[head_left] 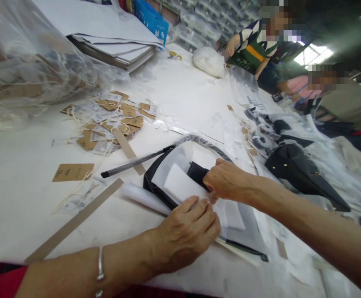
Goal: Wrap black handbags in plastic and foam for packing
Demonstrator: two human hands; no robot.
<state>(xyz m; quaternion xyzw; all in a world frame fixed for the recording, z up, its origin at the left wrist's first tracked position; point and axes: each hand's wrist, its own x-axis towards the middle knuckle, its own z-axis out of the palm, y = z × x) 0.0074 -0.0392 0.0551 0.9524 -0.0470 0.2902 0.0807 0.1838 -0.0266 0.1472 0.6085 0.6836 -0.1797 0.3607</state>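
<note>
A black handbag [158, 188] lies on the white table in front of me, its open side covered by white packing sheets [180, 182]. My right hand [220, 180] is closed in a fist at the middle of the bag, on a short black flap [197, 174] that runs under the fingers. My left hand [189, 231] lies at the near edge, its fingers curled over the white sheets right beside the right hand; the fingertips are partly hidden. A plastic-wrapped handle [199, 140] arches along the bag's far side, and a black strap end [131, 161] reaches left.
A pile of brown tags [129, 111] with white strings lies to the left, near one single tag [73, 172]. Brown card strips [78, 219] lie nearby. Stacked paper [115, 45] and yellow scissors [174, 55] are farther back. More black bags [304, 174] stand right. Two people work beyond.
</note>
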